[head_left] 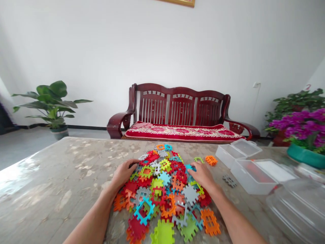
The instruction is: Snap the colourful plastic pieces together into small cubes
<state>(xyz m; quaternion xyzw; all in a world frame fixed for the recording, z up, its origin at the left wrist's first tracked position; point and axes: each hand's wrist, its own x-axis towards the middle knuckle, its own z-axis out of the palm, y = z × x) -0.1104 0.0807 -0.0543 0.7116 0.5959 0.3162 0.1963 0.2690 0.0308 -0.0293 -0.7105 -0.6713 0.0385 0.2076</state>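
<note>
A heap of interlocking plastic building tiles [165, 178] with notched edges lies on the table in front of me. The tiles are red, orange, lime green, blue and grey, and several have window-like cutouts. My left hand [125, 173] rests against the heap's left side, fingers stretched forward and the thumb apart from them. On the opposite side, my right hand [201, 174] touches the heap with its thumb and fingers apart, close to a blue tile [188, 167]. Part of the fingers of each hand is hidden among the tiles. Neither hand visibly lifts a tile.
Clear plastic boxes [250, 181] with lids stand at the right, near a transparent cover [299, 206]. A loose orange tile [211, 160] and a grey tile [230, 180] lie between heap and boxes. A teal flowerpot [304, 156] stands farther right. Beyond the table is a wooden bench [177, 105].
</note>
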